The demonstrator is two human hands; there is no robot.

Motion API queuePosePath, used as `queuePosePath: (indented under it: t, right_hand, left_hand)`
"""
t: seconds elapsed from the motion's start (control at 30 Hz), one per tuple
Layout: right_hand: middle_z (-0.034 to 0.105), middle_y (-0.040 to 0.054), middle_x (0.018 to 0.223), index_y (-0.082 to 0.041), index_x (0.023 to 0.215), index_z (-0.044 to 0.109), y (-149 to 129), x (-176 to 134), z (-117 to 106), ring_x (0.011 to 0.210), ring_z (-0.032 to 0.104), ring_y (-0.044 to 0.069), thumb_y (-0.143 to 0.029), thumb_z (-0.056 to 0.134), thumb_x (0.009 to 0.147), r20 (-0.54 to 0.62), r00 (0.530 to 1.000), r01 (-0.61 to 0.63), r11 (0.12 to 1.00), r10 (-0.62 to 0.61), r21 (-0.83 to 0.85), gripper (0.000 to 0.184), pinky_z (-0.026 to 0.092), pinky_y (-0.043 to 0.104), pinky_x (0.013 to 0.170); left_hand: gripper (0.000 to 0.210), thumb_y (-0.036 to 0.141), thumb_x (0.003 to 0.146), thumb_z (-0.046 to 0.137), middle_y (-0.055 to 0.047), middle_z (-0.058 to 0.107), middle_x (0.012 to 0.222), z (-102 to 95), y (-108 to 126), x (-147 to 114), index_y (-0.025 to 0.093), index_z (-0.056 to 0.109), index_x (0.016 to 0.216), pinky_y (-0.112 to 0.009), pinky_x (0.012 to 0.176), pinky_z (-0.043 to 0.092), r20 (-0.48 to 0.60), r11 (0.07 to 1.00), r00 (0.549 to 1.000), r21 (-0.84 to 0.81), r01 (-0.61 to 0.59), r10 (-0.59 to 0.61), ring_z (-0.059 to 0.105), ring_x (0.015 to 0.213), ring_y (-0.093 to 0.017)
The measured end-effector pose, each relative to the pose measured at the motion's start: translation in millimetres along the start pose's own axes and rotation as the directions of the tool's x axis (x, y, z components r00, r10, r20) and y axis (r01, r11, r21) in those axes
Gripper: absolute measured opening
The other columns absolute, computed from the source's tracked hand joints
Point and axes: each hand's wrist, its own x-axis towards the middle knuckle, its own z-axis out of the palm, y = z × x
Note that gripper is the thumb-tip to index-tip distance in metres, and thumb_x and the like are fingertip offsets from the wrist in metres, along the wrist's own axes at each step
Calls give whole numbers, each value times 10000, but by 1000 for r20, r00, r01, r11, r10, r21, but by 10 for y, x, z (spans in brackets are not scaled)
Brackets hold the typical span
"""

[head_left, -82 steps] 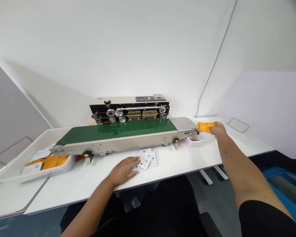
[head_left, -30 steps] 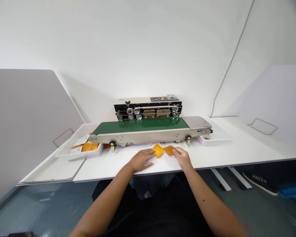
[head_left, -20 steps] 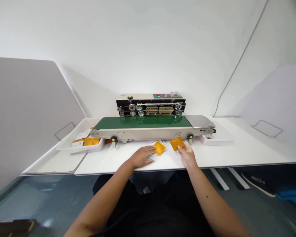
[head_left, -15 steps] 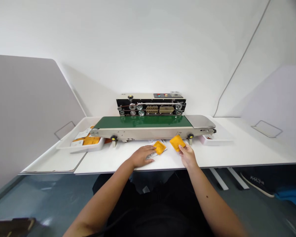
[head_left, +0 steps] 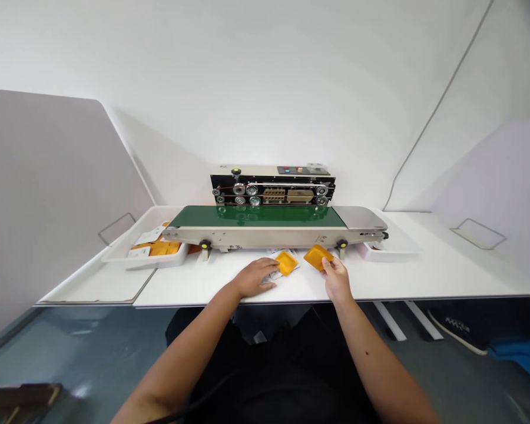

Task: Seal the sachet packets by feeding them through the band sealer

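Observation:
My right hand [head_left: 338, 280] pinches the near right corner of an orange packet [head_left: 317, 258] between thumb and fingers. This packet is held tilted, just in front of the conveyor's near side. My left hand [head_left: 256, 278] rests palm down on the white table, thumb spread away from the fingers. Its fingertips lie on the left edge of a second orange packet [head_left: 287, 263]. Beneath that packet are white printed sheets or packets [head_left: 274, 275], partly covered by the hand. The two orange packets are apart.
Behind my hands stands a band sealing machine [head_left: 274, 189] with a green conveyor belt [head_left: 260, 218]. At left, a white bin [head_left: 115, 254] contains several orange and white packets [head_left: 159, 247]. Another white tray [head_left: 393, 257] sits partly under the conveyor's right end. Grey panels [head_left: 39, 194] flank the table.
The packet in my right hand has tipped, so its face shows flatter and darker. My left hand stays on the other packet. The view has shifted slightly.

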Motion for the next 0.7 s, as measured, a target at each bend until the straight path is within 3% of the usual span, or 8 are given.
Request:
queuePosePath:
  t: [0.17, 0.27, 0.37, 0.47, 0.63, 0.7]
  right_hand:
    - [696, 27, 911, -228, 1100, 560, -9, -9, 21, 548, 611, 120, -574, 717, 779, 48, 995, -90, 995, 89, 35, 498, 415, 223, 475]
    - [682, -1, 899, -235, 1091, 559, 7, -12, 31, 536, 569, 86, -481, 775, 755, 101, 992, -86, 995, 81, 48, 470, 386, 192, 463]
    - [685, 14, 894, -195, 1058, 622, 31, -16, 25, 646, 593, 101, -359, 848, 681, 167, 985, -57, 998, 52, 26, 469, 461, 204, 557]
    - [695, 32, 960, -214, 986, 654, -13, -44, 35, 842, 656, 168, -344, 862, 651, 173, 985, -47, 992, 27, 117, 415, 543, 283, 708]
    - [682, 42, 1138, -319, 1047, 607, -417, -40, 121, 1043, 680, 278, -448, 802, 747, 221, 973, -136, 930, 62, 342, 380, 591, 404, 727]
    - [692, 31, 1068, -315, 1058, 583, -660, 52, 171, 868, 717, 240, -465, 798, 754, 262, 963, -143, 935, 56, 325, 401, 582, 329, 602]
  left_hand:
    - [519, 446, 896, 631, -102, 521, 1468, -2, 1, -3, 250, 565, 1372, -461, 1155, 362, -5, 1000, 1000, 1, -10, 10, 469, 1348, -294]
    - [517, 446, 897, 629, -100, 520, 1467, 3, -12, 0, 253, 563, 1371, -465, 1152, 365, -13, 1000, 1000, 3, -17, 17, 469, 1346, -292]
    - [511, 441, 896, 630, -102, 521, 1464, 18, -32, 2, 251, 565, 1366, -468, 1148, 370, -16, 1000, 1000, -3, -26, 26, 470, 1343, -294]
    - [511, 439, 886, 642, -107, 529, 1454, 35, -49, -17, 250, 572, 1356, -470, 1145, 372, -41, 1000, 999, -5, -29, 29, 475, 1336, -298]
    - [541, 457, 857, 676, -103, 566, 1416, 15, -31, -75, 270, 571, 1353, -463, 1117, 401, -80, 999, 996, -7, -42, 41, 512, 1295, -298]
    - [548, 452, 845, 691, -100, 569, 1412, -16, -5, -84, 272, 572, 1349, -464, 1116, 400, -84, 999, 996, -7, -41, 40, 517, 1289, -299]
